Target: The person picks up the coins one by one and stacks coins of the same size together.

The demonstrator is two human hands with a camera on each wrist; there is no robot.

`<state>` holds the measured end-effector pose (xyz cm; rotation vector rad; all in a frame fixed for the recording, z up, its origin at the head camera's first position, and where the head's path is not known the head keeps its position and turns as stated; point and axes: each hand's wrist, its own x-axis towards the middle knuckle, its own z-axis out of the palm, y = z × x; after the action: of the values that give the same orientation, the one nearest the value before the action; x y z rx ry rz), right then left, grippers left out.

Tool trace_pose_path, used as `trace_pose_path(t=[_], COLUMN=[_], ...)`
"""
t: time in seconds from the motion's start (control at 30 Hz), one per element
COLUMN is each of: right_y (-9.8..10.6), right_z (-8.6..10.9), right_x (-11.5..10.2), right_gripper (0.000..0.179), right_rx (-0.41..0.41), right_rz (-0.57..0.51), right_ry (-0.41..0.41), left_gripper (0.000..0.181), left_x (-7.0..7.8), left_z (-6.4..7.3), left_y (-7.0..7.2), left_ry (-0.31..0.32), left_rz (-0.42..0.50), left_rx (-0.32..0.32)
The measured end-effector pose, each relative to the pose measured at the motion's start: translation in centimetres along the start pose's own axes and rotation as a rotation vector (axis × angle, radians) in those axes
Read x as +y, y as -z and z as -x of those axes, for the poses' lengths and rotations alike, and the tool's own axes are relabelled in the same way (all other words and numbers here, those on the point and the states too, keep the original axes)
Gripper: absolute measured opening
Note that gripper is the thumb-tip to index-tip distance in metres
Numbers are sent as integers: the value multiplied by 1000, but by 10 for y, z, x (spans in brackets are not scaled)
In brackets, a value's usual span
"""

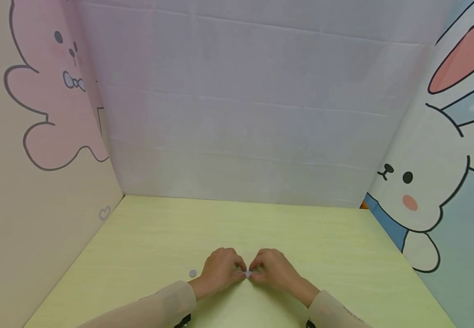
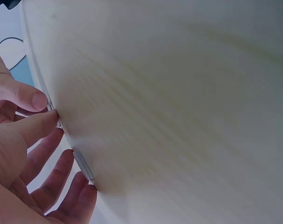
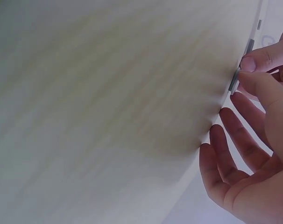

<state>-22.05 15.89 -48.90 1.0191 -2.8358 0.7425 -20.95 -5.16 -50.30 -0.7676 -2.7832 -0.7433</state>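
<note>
My left hand (image 1: 220, 269) and my right hand (image 1: 274, 271) meet low over the table, thumbs and fingertips pinching a small grey piece (image 1: 248, 274) from either side. In the right wrist view, the right thumb and index finger are on a thin, flat grey piece (image 3: 234, 80) seen edge-on. Beside the left hand's other fingertips, in the left wrist view, is a thin grey ridged piece (image 2: 83, 165). The fingers hide most of what is pinched, and I cannot tell its exact kind. A small round grey disc (image 1: 193, 273) lies just left of the left hand.
The pale yellow-green table (image 1: 171, 228) runs back to a white sheet wall (image 1: 241, 114). A side panel with a pink bear (image 1: 56, 91) rises on the left, and one with a white rabbit (image 1: 425, 196) borders the right edge.
</note>
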Motion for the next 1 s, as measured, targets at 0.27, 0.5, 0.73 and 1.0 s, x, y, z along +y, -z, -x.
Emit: trace_pose_path(t=[0.27, 0.5, 0.73, 1.0], right_y=[-2, -3, -3, 1], right_z=[-1, -1, 2, 4], right_x=[1, 1, 2, 2], right_gripper=[8, 8, 8, 9], right_rx=[4, 11, 18, 9], right_rz=[26, 32, -7, -16], right_ry=[7, -4, -14, -23], left_gripper=[10, 11, 11, 11], left_x=[-1, 0, 1, 1], left_z=[0, 0, 0, 0], left_y=[-1, 1, 3, 3], left_ry=[3, -6, -2, 9], left_rz=[13, 28, 44, 54], left_rx=[0, 3, -2, -7])
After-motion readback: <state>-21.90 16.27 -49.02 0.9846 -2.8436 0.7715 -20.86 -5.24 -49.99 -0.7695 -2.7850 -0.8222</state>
